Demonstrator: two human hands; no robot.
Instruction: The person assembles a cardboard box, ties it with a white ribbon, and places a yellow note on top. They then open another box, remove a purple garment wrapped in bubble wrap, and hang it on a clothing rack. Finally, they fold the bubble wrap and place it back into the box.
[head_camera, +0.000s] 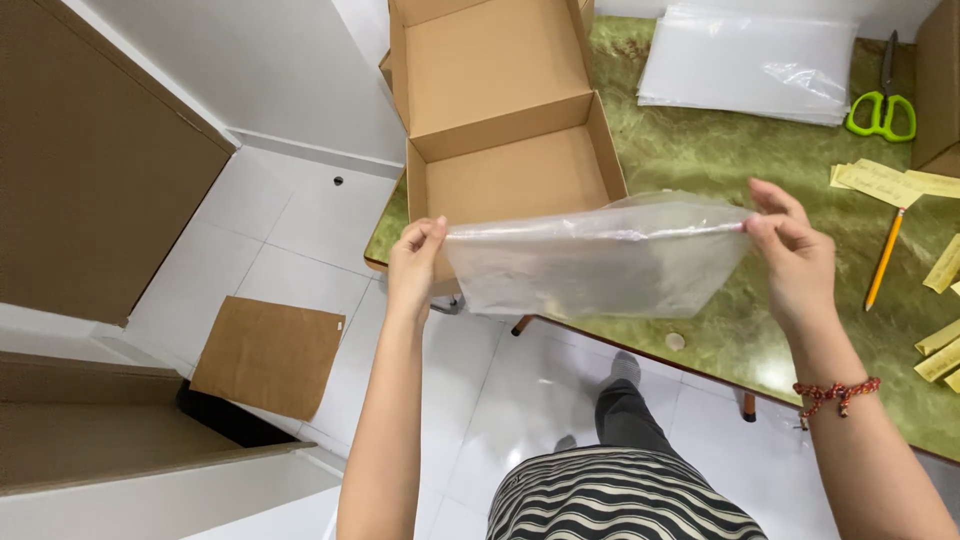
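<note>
Left hand (415, 262) and right hand (795, 260) pinched shut on top corners of clear, limp plastic bag (600, 262), stretched between them, before open brown cardboard box (505, 120). Risk: thin film slipping from fingertips.

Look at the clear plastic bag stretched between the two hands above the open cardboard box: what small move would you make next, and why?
Probably lower the plastic bag toward the open cardboard box. The left hand and right hand each pinch a top corner, the bag hangs taut, and the box lies just behind it on the green table.
</note>
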